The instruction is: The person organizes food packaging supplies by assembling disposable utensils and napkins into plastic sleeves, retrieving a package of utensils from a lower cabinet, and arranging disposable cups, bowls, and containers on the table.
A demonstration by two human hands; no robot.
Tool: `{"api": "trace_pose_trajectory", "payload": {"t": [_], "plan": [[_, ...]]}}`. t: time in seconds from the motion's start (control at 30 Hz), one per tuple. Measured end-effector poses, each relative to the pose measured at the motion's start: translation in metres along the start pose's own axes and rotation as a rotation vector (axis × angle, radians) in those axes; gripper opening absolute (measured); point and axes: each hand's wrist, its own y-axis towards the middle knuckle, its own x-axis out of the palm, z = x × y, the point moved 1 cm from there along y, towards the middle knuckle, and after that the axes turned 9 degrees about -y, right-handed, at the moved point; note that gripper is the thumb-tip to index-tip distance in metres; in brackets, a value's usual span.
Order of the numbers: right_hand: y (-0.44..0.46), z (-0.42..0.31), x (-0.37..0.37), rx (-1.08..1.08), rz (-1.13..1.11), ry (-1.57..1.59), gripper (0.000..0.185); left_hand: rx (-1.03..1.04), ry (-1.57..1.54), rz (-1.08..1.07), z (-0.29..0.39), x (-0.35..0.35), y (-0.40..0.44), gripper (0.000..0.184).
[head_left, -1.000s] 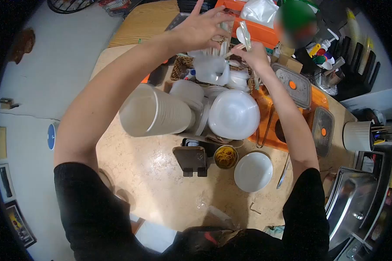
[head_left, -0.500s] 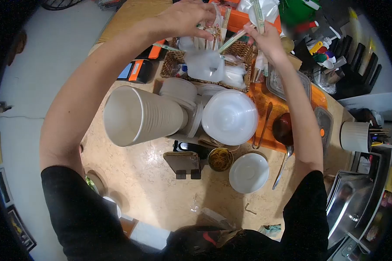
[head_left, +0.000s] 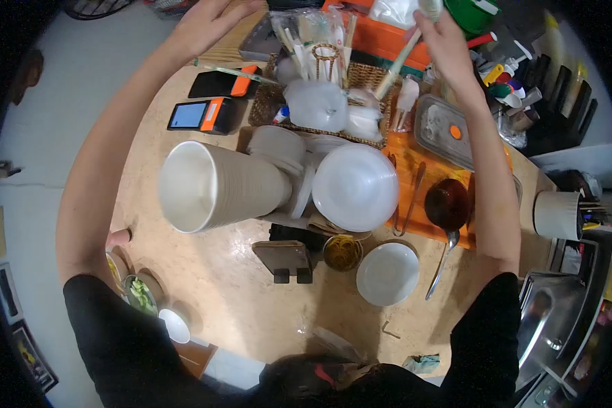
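Note:
At the top left, my left hand (head_left: 214,28) is open with fingers spread and nothing in it, partly cut off by the frame edge. A thin wrapped stick (head_left: 238,72) lies below it, reaching the wicker basket (head_left: 262,102). My right hand (head_left: 447,49), at the top right, is closed on long wrapped chopsticks (head_left: 396,68) that slant down to the basket's right side. A pale wrapped piece (head_left: 430,8) shows at its fingertips. The basket holds bagged utensils (head_left: 313,41), a wicker-handled item (head_left: 325,58) and white plastic bundles (head_left: 316,105).
Stacked white tubs (head_left: 231,187) and clear lids (head_left: 355,187) stand mid-table. Nearby are a phone stand (head_left: 283,260), rubber bands (head_left: 342,253), a white plate (head_left: 387,274), a ladle (head_left: 447,204), an orange tray (head_left: 408,183), a card terminal (head_left: 200,115) and a lidded container (head_left: 449,129).
My left hand has moved left, away from the basket, uncovering the bagged utensils and the terminals. My right hand has shifted right, still holding the wrapped chopsticks.

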Motion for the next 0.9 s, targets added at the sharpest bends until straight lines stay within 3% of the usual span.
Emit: {"api": "trace_pose_trajectory", "payload": {"t": [0.03, 0.07, 0.1, 0.13, 0.17, 0.23, 0.33, 0.37, 0.43, 0.5, 0.6, 0.63, 0.7, 0.73, 0.8, 0.9], "plan": [[0.0, 0.013, 0.021, -0.022, -0.097, 0.153, 0.027, -0.077, 0.06, 0.057, -0.035, 0.006, -0.011, 0.053], [0.014, 0.028, 0.033, -0.055, -0.173, 0.09, 0.027, -0.09, 0.081, 0.06, -0.042, 0.011, -0.021, 0.053], [0.027, 0.039, 0.041, -0.094, -0.252, 0.032, 0.027, -0.326, 0.126, -0.236, -0.05, 0.015, -0.034, 0.061], [0.034, 0.035, 0.049, 0.125, -0.33, 0.165, 0.026, -0.573, 0.163, -0.53, -0.056, 0.017, -0.048, 0.068], [0.041, 0.036, 0.059, 0.346, -0.413, 0.294, 0.026, -0.455, 0.154, -0.485, -0.051, 0.016, -0.055, 0.062], [0.061, 0.05, 0.073, 0.279, -0.351, 0.344, 0.026, -0.584, -0.309, -0.545, -0.045, 0.011, -0.058, 0.035], [0.076, 0.044, 0.078, 0.339, -0.419, 0.152, 0.027, -0.518, -0.468, -0.44, -0.058, 0.009, -0.054, 0.027], [0.065, 0.022, 0.075, 0.382, -0.536, 0.121, 0.028, -0.52, -0.477, -0.433, -0.054, 0.01, -0.053, 0.027], [0.047, -0.003, 0.073, 0.423, -0.647, 0.082, 0.03, -0.489, -0.559, -0.22, -0.042, 0.007, -0.044, 0.018], [0.03, -0.01, 0.082, 0.499, -0.818, 0.426, 0.034, -0.492, -0.641, -0.236, -0.043, 0.006, -0.031, 0.018], [0.015, -0.026, 0.089, 0.558, -0.756, 0.568, 0.026, -0.584, -0.729, -0.245, -0.01, 0.003, -0.023, 0.028], [0.013, -0.026, 0.091, 0.562, -0.754, 0.563, 0.026, -0.484, -0.722, -0.187, -0.007, 0.013, -0.022, 0.028], [0.01, -0.02, 0.095, 0.553, -0.976, 0.728, 0.023, -0.37, -0.719, -0.131, 0.0, 0.029, -0.022, 0.027], [0.011, -0.004, 0.103, 0.519, -1.008, 0.591, 0.038, -0.415, -0.822, -0.188, 0.007, 0.036, -0.025, 0.036], [0.003, 0.003, 0.103, 0.447, -1.011, 0.538, 0.045, -0.5, -0.973, -0.225, 0.009, 0.055, -0.023, 0.063], [-0.007, -0.007, 0.093, 0.393, -0.993, 0.469, 0.043, -0.526, -0.836, -0.336, 0.029, 0.062, -0.017, 0.064]]}}
